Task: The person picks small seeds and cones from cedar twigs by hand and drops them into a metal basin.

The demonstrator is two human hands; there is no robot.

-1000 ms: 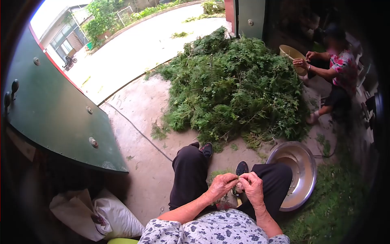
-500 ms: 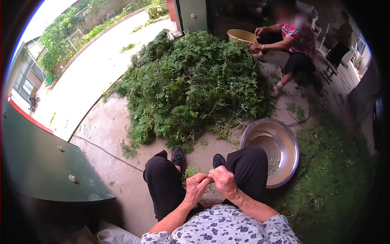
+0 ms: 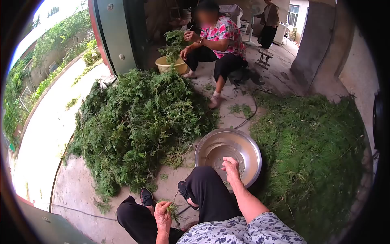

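Observation:
My left hand (image 3: 163,214) is closed round a small green sprig (image 3: 173,210) between my knees. Over the near part of a wide metal basin (image 3: 256,162) is my right hand (image 3: 231,167), its fingers bent; whether anything is between them is too small to tell. Small round bits lie in the basin, which stands on the floor beside my knee. A large heap of green branches (image 3: 138,122) rises beyond my feet.
Across the heap a seated person (image 3: 227,38) holds a green branch (image 3: 174,42) over a yellow basin (image 3: 162,64). More greenery (image 3: 308,154) spreads on the right. Another person (image 3: 270,20) stands farther back, near a small stool (image 3: 264,57). A cable (image 3: 252,114) crosses the floor.
The view has swung right. My hands, together before, are now apart: the right has moved over the metal basin, the left stays low with the sprig. The other person now has a branch raised.

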